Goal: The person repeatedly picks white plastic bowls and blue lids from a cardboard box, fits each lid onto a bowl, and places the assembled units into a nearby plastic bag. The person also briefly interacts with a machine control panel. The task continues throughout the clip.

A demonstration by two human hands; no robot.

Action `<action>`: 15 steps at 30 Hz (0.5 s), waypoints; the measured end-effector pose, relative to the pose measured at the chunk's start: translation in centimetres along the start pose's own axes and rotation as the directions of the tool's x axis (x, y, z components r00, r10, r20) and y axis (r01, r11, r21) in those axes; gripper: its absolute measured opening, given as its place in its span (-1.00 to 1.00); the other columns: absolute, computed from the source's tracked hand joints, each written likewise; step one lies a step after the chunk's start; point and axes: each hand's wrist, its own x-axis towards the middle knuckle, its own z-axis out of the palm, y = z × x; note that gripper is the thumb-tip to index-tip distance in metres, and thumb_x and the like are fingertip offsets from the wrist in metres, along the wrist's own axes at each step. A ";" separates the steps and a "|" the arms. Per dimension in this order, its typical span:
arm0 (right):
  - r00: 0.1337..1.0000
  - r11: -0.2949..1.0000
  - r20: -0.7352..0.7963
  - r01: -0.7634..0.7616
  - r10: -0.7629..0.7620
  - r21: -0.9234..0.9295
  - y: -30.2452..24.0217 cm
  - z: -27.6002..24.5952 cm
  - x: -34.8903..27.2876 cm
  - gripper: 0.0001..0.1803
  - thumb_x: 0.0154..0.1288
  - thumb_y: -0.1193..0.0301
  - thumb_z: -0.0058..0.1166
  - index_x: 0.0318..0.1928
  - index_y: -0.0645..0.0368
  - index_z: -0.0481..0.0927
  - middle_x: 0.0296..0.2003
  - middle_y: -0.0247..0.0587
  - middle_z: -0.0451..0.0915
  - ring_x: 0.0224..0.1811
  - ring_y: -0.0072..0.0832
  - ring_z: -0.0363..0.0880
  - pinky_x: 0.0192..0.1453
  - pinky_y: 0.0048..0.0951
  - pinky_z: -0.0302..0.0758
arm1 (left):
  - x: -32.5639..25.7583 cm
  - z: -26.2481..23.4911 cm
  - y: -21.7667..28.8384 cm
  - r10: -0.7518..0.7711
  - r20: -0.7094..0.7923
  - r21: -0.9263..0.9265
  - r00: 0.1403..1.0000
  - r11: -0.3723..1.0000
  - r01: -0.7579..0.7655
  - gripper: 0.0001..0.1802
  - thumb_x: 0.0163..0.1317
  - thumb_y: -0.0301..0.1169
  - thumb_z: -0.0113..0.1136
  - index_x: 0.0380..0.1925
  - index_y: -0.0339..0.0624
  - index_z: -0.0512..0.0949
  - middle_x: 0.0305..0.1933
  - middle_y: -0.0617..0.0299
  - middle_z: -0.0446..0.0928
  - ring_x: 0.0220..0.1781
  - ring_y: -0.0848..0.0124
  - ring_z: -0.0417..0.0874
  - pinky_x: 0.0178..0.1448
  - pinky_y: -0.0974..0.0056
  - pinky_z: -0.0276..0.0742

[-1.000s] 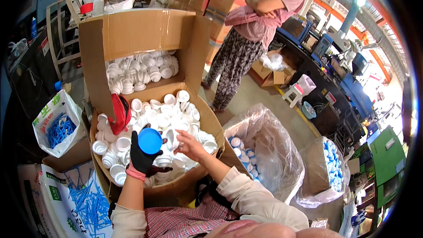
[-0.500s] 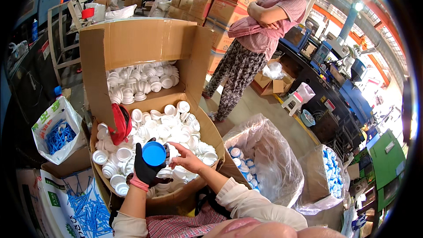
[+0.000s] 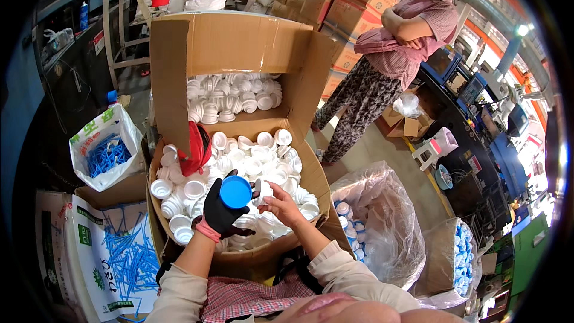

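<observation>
In a black glove with a pink cuff, my left hand (image 3: 221, 210) grips a round blue cap (image 3: 235, 192), its open face toward me. My bare right hand (image 3: 283, 206) pinches a white plastic cap (image 3: 262, 191) just to the right of the blue one. Whether the two pieces touch is hard to tell. Both hands are over a large cardboard box (image 3: 326, 203) heaped with white caps (image 3: 221, 166). A red cloth or bag (image 3: 197, 151) hangs at the box's left inner side.
Left stand a white bag (image 3: 113, 176) of blue strips and a box with loose blue sticks (image 3: 128, 263). Right are plastic-lined boxes of blue-and-white caps (image 3: 353, 233) (image 3: 463, 257). Another box of white caps (image 3: 233, 93) sits behind. A person (image 3: 394, 54) stands arms folded near stacked cartons.
The whole scene has shifted rightward in the picture as the view turned. Both hands keep the same pieces close together, with the white cap's face turned a little.
</observation>
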 end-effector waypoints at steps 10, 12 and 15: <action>0.998 0.999 -0.030 0.050 -0.051 -0.009 -1.5 0.2 -0.4 -0.33 0.19 0.48 0.18 0.32 0.08 0.25 0.09 -0.23 0.37 -0.14 -0.38 0.57 -0.15 -0.38 0.58 | 1.3 0.0 -0.8 -0.375 0.059 -0.769 0.925 0.573 0.282 -0.37 0.42 0.09 -0.44 0.34 -0.01 0.13 0.21 -0.14 0.39 0.15 -0.11 0.52 -0.22 0.07 0.54; 0.998 0.999 -0.027 0.053 -0.053 -0.011 -2.1 0.1 -0.9 -0.30 0.17 0.52 0.19 0.32 0.07 0.25 0.10 -0.24 0.37 -0.14 -0.39 0.57 -0.14 -0.38 0.57 | 1.6 -0.6 -2.1 -0.314 0.163 -0.829 0.935 0.470 0.302 -0.34 0.36 0.18 -0.37 0.29 0.05 0.22 0.22 -0.15 0.38 0.16 -0.15 0.49 -0.21 0.01 0.54; 0.993 0.988 -0.044 0.106 -0.112 -0.115 -1.6 -0.4 -0.2 -0.26 0.11 0.59 0.21 0.33 0.10 0.26 0.08 -0.26 0.40 -0.16 -0.43 0.56 -0.15 -0.39 0.53 | 1.9 -1.3 -2.8 -0.372 0.151 -0.835 0.916 0.448 0.319 -0.31 0.30 0.27 -0.31 0.24 0.10 0.30 0.22 -0.16 0.38 0.15 -0.20 0.48 -0.30 0.01 0.55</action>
